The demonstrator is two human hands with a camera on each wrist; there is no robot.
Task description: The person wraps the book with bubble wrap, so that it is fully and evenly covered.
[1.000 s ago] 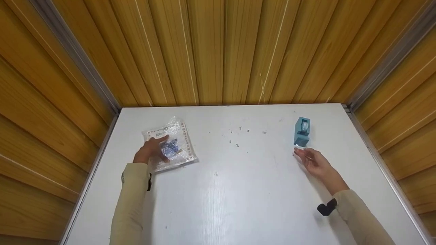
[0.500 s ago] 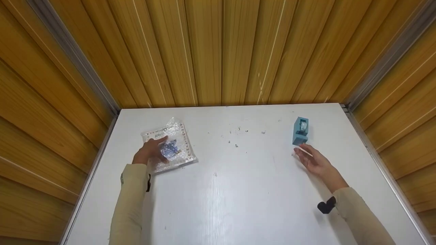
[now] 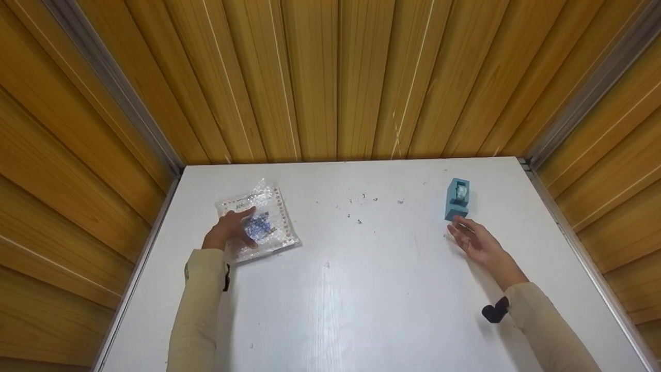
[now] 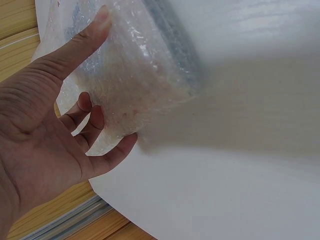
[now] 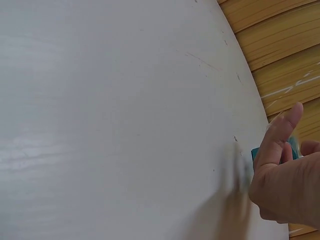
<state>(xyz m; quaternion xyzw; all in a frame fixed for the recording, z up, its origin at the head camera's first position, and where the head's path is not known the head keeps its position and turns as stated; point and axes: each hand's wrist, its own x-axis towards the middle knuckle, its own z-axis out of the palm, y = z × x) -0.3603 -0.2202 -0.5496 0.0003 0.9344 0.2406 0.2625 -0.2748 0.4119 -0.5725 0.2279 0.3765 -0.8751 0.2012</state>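
In the head view a bubble-wrapped package point(image 3: 276, 222) with a blue picture and a patterned border lies flat at the table's left. Spread over it, my left hand point(image 3: 227, 230) rests on its left part. The left wrist view shows the thumb point(image 4: 82, 42) lying across the wrap point(image 4: 130, 85), with bent fingertips touching near its edge. A blue tape dispenser point(image 3: 455, 201) with a clear roll stands at the right. My right hand point(image 3: 480, 245) is at its near end, fingers loosely bent, thumb and forefinger slightly apart. Any tape at the fingertips is too small to make out.
The white table point(image 3: 330, 299) has several small dark marks point(image 3: 360, 221) around its far middle. Yellow wood-look panels point(image 3: 335, 77) rise behind and at both sides, with grey metal rails at the corners. A small black device point(image 3: 496, 310) sits on the right wrist.
My right thumb and forefinger have spread apart from near-touching, beside the dispenser's near end. A clear glint by the fingertips no longer shows. My left hand and the package stay put.
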